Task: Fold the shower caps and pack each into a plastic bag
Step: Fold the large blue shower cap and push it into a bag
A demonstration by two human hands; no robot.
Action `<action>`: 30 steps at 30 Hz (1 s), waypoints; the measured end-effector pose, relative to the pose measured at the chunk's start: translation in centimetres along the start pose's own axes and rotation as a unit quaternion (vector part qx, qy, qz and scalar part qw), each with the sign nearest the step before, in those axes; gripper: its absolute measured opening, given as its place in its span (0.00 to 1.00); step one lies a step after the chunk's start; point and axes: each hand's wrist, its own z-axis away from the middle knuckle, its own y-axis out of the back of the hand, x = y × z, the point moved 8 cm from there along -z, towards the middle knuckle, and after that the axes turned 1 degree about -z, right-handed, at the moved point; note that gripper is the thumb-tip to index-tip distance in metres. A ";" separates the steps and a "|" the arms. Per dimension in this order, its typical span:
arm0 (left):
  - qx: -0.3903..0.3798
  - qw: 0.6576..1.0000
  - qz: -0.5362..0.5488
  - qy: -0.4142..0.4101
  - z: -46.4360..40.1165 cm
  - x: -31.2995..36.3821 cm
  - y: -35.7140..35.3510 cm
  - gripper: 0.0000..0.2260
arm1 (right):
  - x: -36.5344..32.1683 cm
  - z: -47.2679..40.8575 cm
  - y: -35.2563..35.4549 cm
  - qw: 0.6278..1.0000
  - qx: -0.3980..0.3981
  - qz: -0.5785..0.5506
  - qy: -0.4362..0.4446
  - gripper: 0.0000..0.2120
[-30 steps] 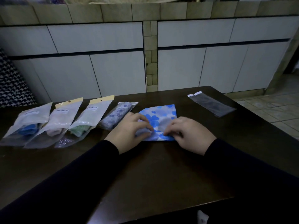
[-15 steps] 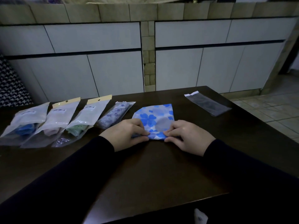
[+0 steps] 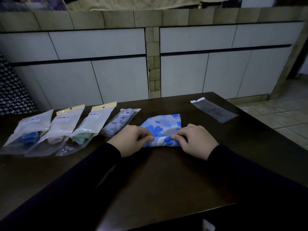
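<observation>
Dark bench (image 3: 166,180), dim light. Four packed bags in a row at left: frosted pouch with something blue (image 3: 28,132), pouch with a pale item (image 3: 61,129), pouch with a green item (image 3: 88,129), and a slim clear bag holding a lilac-patterned cap (image 3: 119,122). Judging by these, four caps are done.

Fifth in hand: blue flower-print shower cap (image 3: 164,129), lying flat mid-bench just right of the slim bag. Left hand (image 3: 131,139) and right hand (image 3: 195,139) each pinch its near edge, which looks rolled or turned over; the fold is part-made.

Empty clear plastic bag (image 3: 215,110) lies well apart at far right, untouched. Left to do: finish folding, slip the cap in. No other loose caps visible.
</observation>
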 end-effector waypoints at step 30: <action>0.061 0.980 -0.138 -0.128 1.2 2.1 -0.3 0.13 | -2.4 0.7 -0.2 0.996 -0.027 0.029 0.085 0.17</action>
